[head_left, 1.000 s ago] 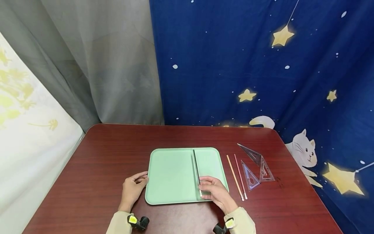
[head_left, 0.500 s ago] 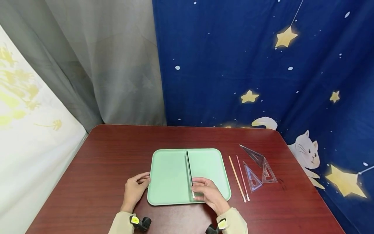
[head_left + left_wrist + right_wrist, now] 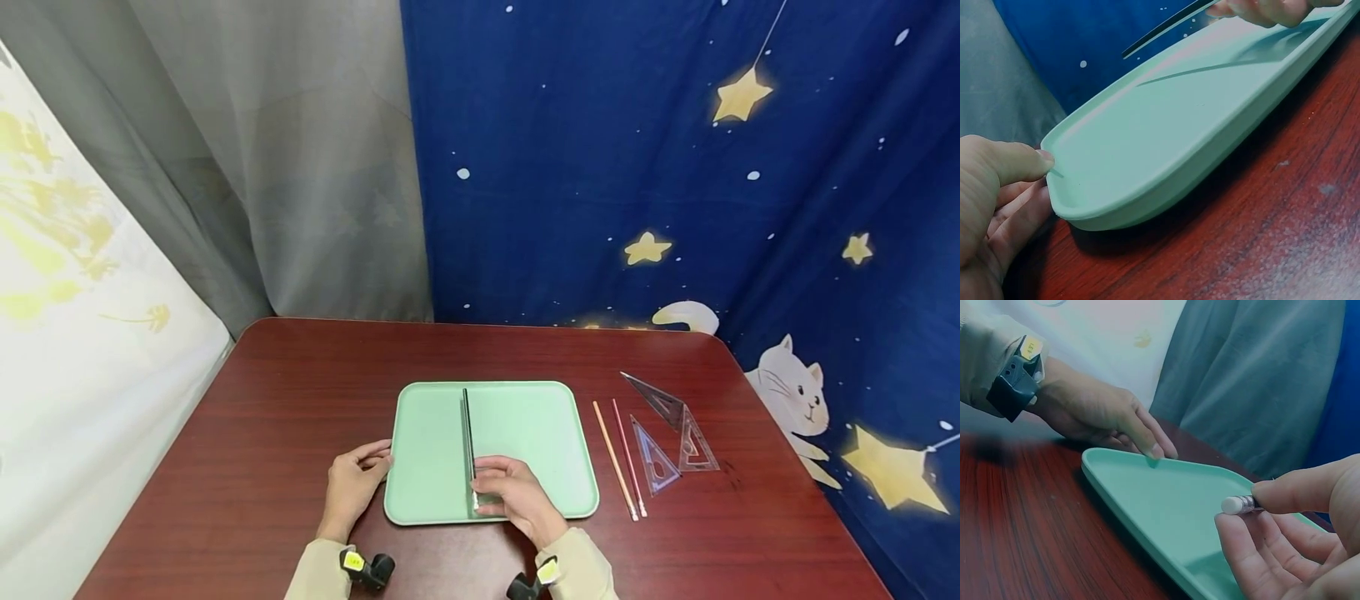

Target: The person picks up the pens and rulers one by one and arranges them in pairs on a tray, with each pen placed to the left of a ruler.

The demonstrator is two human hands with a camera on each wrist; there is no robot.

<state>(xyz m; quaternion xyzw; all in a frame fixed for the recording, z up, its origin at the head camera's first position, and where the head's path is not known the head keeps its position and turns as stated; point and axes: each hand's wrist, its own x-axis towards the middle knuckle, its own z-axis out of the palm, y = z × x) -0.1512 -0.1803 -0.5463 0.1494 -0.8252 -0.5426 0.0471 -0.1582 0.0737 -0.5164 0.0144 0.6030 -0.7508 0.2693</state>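
A black pencil (image 3: 468, 433) with a white eraser end (image 3: 1232, 505) is pinched near that end between the thumb and fingers of my right hand (image 3: 517, 497). It is held above the light green tray (image 3: 528, 433), and its shadow falls on the tray floor in the left wrist view. My left hand (image 3: 354, 483) holds the tray's left edge, the thumb (image 3: 1025, 164) on the rim and the other fingers against the outer side. Part of those fingers is hidden behind the tray wall.
Right of the tray lie a tan pencil (image 3: 615, 458) and a red pencil (image 3: 630, 458). Beyond them are clear set squares (image 3: 655, 461), two of them touching (image 3: 697, 442). Curtains (image 3: 337, 167) hang behind the dark red table (image 3: 247, 467).
My right hand has moved left across the tray, carrying the black pencil from the right part toward the middle. My left hand keeps its hold on the tray edge.
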